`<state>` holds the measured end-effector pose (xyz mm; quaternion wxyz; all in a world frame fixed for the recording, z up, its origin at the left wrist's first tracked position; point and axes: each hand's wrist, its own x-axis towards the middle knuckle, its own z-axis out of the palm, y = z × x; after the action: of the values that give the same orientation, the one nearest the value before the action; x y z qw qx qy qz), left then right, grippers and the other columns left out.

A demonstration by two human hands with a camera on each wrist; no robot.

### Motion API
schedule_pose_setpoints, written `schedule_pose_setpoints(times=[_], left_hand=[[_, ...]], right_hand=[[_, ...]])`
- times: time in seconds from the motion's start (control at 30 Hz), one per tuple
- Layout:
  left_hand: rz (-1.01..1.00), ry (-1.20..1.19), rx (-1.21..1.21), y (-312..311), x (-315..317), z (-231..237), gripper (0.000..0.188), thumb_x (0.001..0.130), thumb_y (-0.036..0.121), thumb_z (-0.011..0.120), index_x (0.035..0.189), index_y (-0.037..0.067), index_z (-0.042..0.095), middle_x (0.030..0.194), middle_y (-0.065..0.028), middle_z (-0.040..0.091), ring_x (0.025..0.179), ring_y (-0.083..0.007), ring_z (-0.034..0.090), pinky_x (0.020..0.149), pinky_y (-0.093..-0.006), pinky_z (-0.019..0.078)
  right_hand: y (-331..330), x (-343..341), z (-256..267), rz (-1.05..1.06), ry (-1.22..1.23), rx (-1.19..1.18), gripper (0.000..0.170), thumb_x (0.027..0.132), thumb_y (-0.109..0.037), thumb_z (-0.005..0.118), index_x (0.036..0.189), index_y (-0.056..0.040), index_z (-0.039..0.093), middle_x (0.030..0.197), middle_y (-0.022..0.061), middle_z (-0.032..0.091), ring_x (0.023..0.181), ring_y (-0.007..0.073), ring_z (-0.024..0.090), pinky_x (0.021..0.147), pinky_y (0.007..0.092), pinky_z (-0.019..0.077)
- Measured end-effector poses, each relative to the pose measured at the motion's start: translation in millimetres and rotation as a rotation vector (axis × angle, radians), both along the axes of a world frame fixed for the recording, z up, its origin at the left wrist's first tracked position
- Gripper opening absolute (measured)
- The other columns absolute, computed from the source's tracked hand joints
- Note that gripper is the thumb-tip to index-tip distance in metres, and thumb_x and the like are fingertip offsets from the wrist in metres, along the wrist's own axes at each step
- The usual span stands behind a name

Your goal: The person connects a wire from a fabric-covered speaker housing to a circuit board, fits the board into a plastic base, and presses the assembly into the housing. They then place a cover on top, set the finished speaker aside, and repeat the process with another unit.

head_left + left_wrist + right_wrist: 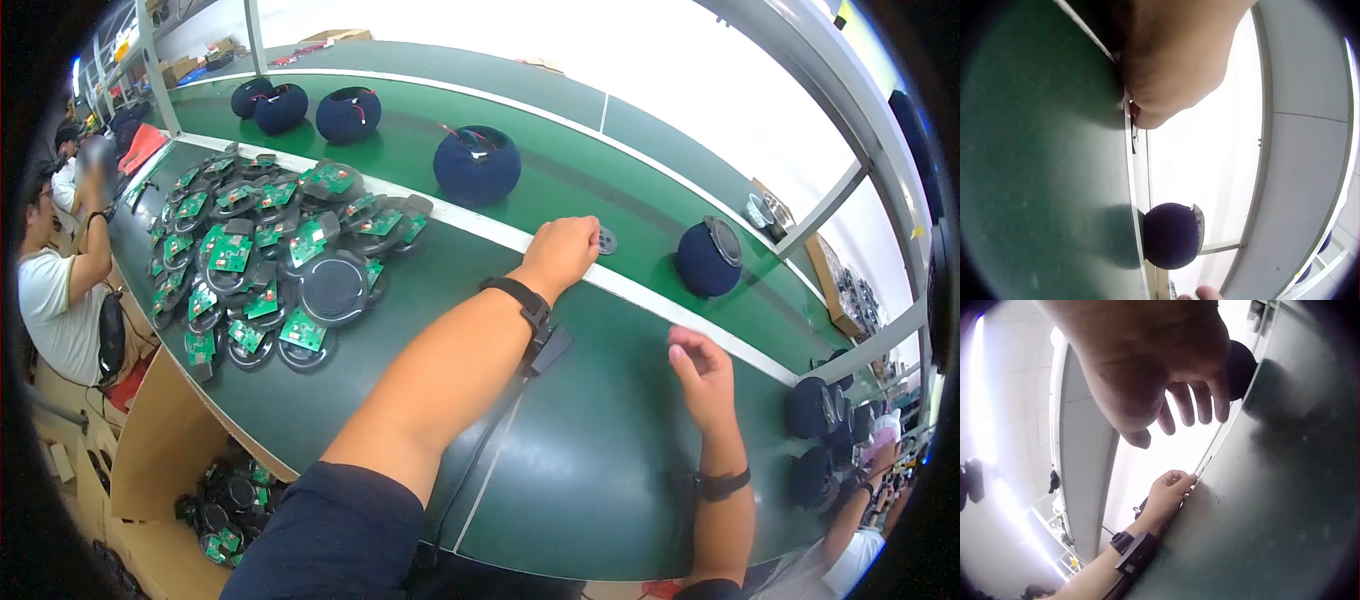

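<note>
In the head view my left hand [565,252] reaches across the white rail to the green belt, its fingers curled at the edge of a small grey disc [608,241] with holes. The left wrist view shows the fingertips right at this disc [1135,139], and the hand [1172,62] hides part of it. My right hand [704,375] hovers over the near tabletop, fingers loosely bent and holding nothing; its palm and separated fingers fill the top of the right wrist view. Beyond it on the belt sits a navy fabric-covered ball [708,262] with a grey ring-shaped part on top.
A heap of black round parts with green circuit boards [230,250] covers the left of the table [600,470]. Several navy balls with open tops [477,168] stand along the belt. A cardboard box [160,440] holds more parts. Other people sit at both sides.
</note>
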<state>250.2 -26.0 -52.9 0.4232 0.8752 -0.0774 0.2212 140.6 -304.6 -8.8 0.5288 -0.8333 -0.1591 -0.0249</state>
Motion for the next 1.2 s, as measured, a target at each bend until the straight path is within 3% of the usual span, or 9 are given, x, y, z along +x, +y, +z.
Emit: schedule_pose_setpoints(times=[0.13, 0.33, 0.43, 0.47, 0.57, 0.77, 1.0, 1.1, 1.2], left_hand=[[0.088, -0.255, 0.051, 1, 3, -1, 0.023, 0.089, 0.020, 0.066, 0.074, 0.003, 0.062, 0.077, -0.0166, 0.066, 0.076, -0.0380, 0.064, 0.071, -0.0466, 0.0501], [0.218, 0.064, -0.038, 16, -14, 49, 0.024, 0.094, 0.027, 0.061, 0.085, 0.005, 0.067, 0.083, -0.0148, 0.066, 0.083, -0.0360, 0.063, 0.075, -0.0483, 0.0483], [0.536, -0.423, 0.311, 38, -7, 52, 0.040, 0.089, 0.028, 0.067, 0.123, 0.006, 0.060, 0.118, -0.0144, 0.062, 0.120, -0.0325, 0.054, 0.096, -0.0495, 0.0400], [0.620, -0.403, 0.399, 47, -6, 50, 0.055, 0.085, 0.030, 0.072, 0.131, 0.005, 0.056, 0.134, -0.0182, 0.052, 0.134, -0.0367, 0.041, 0.107, -0.0534, 0.0329], [0.736, -0.246, 0.482, 68, -6, 32, 0.063, 0.081, 0.028, 0.077, 0.135, 0.007, 0.053, 0.142, -0.0196, 0.045, 0.142, -0.0384, 0.032, 0.115, -0.0590, 0.0241], [0.593, -0.165, 0.513, 77, -9, 15, 0.069, 0.075, 0.023, 0.083, 0.136, 0.012, 0.052, 0.149, -0.0189, 0.037, 0.148, -0.0415, 0.020, 0.116, -0.0661, 0.0169], [0.220, -0.199, 0.380, 40, -59, 41, 0.063, 0.075, 0.025, 0.083, 0.126, 0.010, 0.049, 0.143, -0.0124, 0.041, 0.142, -0.0350, 0.034, 0.115, -0.0685, 0.0196], [-0.107, -0.210, 0.526, 31, -115, 57, 0.063, 0.076, 0.028, 0.082, 0.125, 0.009, 0.048, 0.139, -0.0128, 0.046, 0.137, -0.0317, 0.043, 0.116, -0.0680, 0.0185], [-0.251, -0.170, 0.584, 22, -179, 66, 0.062, 0.075, 0.029, 0.083, 0.123, 0.009, 0.049, 0.137, -0.0126, 0.048, 0.134, -0.0303, 0.047, 0.117, -0.0666, 0.0189]], right_hand=[[-4, -2, -12, 0.089, 0.276, 0.157, 0.023, 0.098, -0.018, 0.064, 0.111, -0.0002, 0.067, 0.100, 0.0081, 0.071, 0.087, 0.0152, 0.068, 0.073, 0.0264, 0.0518], [-11, 7, -22, 0.097, 0.289, 0.305, 0.022, 0.100, -0.020, 0.060, 0.111, -0.0017, 0.066, 0.098, 0.0073, 0.069, 0.085, 0.0149, 0.067, 0.065, 0.0256, 0.0526], [-11, 8, -24, 0.119, 0.273, 0.273, 0.021, 0.100, -0.020, 0.061, 0.111, -0.0022, 0.066, 0.098, 0.0073, 0.069, 0.084, 0.0149, 0.067, 0.066, 0.0260, 0.0527], [-11, 8, -25, 0.121, 0.278, 0.275, 0.021, 0.100, -0.020, 0.061, 0.111, -0.0024, 0.066, 0.098, 0.0073, 0.069, 0.085, 0.0148, 0.067, 0.066, 0.0261, 0.0528], [-9, 9, -24, 0.136, 0.272, 0.265, 0.022, 0.100, -0.021, 0.062, 0.111, -0.0027, 0.066, 0.097, 0.0073, 0.069, 0.085, 0.0147, 0.067, 0.066, 0.0263, 0.0530], [-7, 8, -23, 0.136, 0.265, 0.245, 0.023, 0.100, -0.022, 0.063, 0.111, -0.0025, 0.066, 0.097, 0.0073, 0.069, 0.085, 0.0146, 0.067, 0.067, 0.0270, 0.0538], [-7, 10, -25, 0.153, 0.285, 0.297, 0.024, 0.099, -0.022, 0.063, 0.113, -0.0019, 0.066, 0.098, 0.0072, 0.069, 0.087, 0.0143, 0.066, 0.067, 0.0275, 0.0544], [-2, 9, -24, 0.177, 0.244, 0.246, 0.026, 0.098, -0.021, 0.065, 0.117, -0.0020, 0.064, 0.102, 0.0059, 0.068, 0.089, 0.0138, 0.066, 0.068, 0.0271, 0.0539], [-2, 9, -34, 0.272, 0.141, 0.246, 0.044, 0.096, -0.018, 0.067, 0.135, -0.0043, 0.053, 0.126, 0.0087, 0.061, 0.107, 0.0169, 0.063, 0.082, 0.0291, 0.0534]])
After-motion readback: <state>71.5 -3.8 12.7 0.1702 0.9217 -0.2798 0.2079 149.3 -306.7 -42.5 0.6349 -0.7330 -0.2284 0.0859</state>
